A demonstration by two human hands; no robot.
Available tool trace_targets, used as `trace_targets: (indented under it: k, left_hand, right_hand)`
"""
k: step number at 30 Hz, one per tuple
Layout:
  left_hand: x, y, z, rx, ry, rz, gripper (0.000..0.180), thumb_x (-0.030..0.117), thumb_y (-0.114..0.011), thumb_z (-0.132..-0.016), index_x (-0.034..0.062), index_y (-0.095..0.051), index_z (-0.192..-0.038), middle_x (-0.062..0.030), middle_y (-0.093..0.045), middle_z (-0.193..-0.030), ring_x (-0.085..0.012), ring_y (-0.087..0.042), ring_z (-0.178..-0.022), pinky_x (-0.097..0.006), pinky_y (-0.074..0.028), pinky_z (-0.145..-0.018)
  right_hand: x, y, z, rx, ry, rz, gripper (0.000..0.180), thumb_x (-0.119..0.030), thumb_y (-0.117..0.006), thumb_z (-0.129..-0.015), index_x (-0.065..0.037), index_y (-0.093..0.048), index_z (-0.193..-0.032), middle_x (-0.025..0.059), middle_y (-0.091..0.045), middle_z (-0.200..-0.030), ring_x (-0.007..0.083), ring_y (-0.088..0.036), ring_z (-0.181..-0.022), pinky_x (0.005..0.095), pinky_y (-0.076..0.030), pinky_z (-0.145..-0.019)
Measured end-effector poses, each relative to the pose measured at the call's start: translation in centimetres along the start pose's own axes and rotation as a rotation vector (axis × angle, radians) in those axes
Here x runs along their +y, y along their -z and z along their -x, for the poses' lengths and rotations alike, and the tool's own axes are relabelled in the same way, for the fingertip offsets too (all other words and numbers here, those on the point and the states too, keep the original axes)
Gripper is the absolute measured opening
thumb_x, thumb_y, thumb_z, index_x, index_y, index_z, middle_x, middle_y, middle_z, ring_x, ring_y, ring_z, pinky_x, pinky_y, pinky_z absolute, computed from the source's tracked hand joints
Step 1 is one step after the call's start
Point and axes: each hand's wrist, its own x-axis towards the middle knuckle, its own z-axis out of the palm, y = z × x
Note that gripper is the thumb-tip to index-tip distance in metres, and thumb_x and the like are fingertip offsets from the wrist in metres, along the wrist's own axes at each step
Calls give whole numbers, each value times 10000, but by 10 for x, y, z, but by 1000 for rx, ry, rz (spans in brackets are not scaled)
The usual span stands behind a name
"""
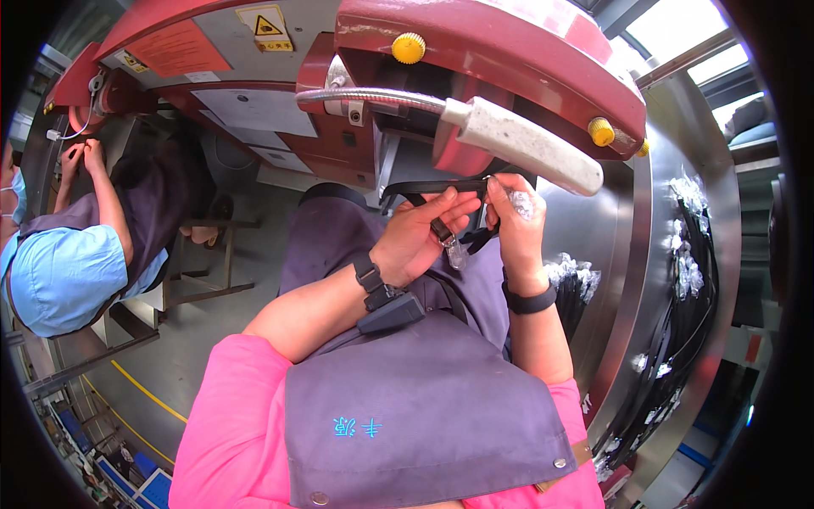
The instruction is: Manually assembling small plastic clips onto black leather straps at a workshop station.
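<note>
A narrow black belt (pixel 441 186) stretches between my two hands, over my lap and below the red machine. My left hand (pixel 405 242) holds it palm up, with the thumb along the strap. A metal buckle (pixel 441 231) hangs by the left fingers, and clear plastic wrap (pixel 458 256) dangles under it. My right hand (pixel 519 222) pinches the strap near its right end, fingertips together. Crumpled clear plastic (pixel 520 204) shows against the right fingers. Part of the strap loops down behind the hands, where its run is hidden.
Close above my hands is a white lamp (pixel 534 144) on a flexible metal neck, in front of the red machine (pixel 483 42) and its reddish wheel (pixel 462 140). Black belts with plastic-wrapped buckles (pixel 691 271) lie on metal at right. A co-worker in blue (pixel 76 271) sits left.
</note>
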Motion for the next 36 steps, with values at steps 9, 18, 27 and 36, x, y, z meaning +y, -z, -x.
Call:
trace_targets:
  k: [9,18,27,36]
  left_hand:
    - [1,0,-3,42,12,65,82,132,-605,-920,62,-643,-935,-122,-663,-1072,-202,-635,-1041,-271,-518,-813]
    - [0,4,-7,50,-2,96,65,120,-609,-916,61,-631,-931,-119,-662,-1060,-204,-641,-1030,-264,-528,-790]
    - [0,3,-8,59,-6,83,145,125,-609,-917,22,-628,-1018,-118,-660,-1071,-190,-645,-1013,-255,-528,-783]
    - [-3,-1,-7,10,4,38,135,130,-620,-909,27,-647,-993,-139,-646,-1124,-187,-629,-1038,-249,-529,-772]
  right_hand:
    - [-5,0,-8,-18,-91,34,138,-100,-597,-903,23,-600,-964,15,-550,-694,65,-455,-510,223,-366,-454]
    - [-5,-2,-14,-38,-109,35,160,-111,-601,-898,36,-597,-960,20,-544,-687,69,-449,-508,227,-365,-454]
    - [-2,-2,-14,-10,-118,-1,149,-111,-610,-900,23,-601,-964,24,-555,-718,73,-463,-517,230,-380,-457]
    - [5,11,-8,-40,21,-66,108,-97,-619,-902,-4,-610,-955,19,-550,-718,78,-459,-542,233,-390,-504]
